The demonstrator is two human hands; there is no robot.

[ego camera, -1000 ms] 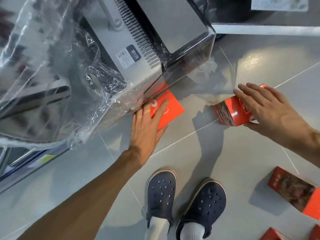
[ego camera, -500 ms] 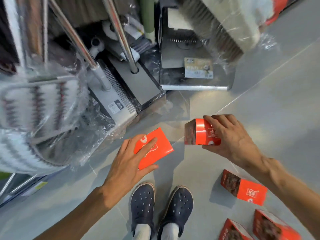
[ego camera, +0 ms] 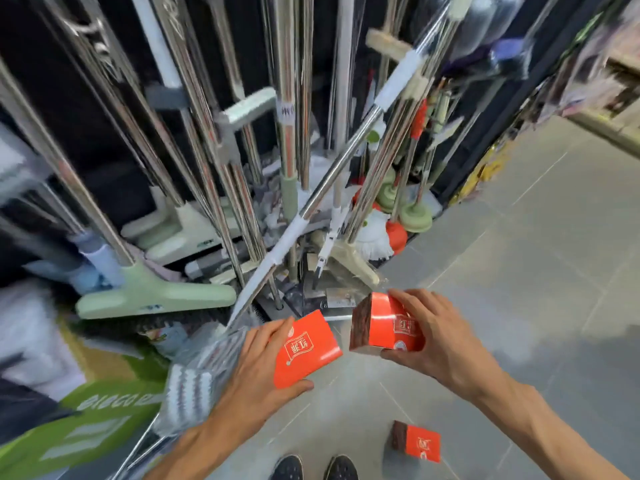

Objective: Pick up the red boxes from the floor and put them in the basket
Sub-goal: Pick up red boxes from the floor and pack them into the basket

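The left hand [ego camera: 256, 368] grips a flat red box [ego camera: 305, 348], fingers along its far edge and thumb curled under its near edge. The box is held off the floor, its printed face turned toward the camera.

The right hand [ego camera: 438, 336] grips a second red box [ego camera: 384, 323], fingers wrapped over the top and thumb pressed against the lower near side. This box is also held in the air, tilted, with its dark end panel facing left. The two held boxes sit just beside each other without touching.

A third red box [ego camera: 417, 441] lies on the grey tiled floor [ego camera: 519, 271] below the right forearm, near the person's dark shoes [ego camera: 313, 467].

Behind the hands stands a rack of mops and brooms [ego camera: 277, 168] with metal handles, green mop heads and plungers at its base. A green package [ego camera: 79, 420] lies at the lower left. The basket is not visible in this view.
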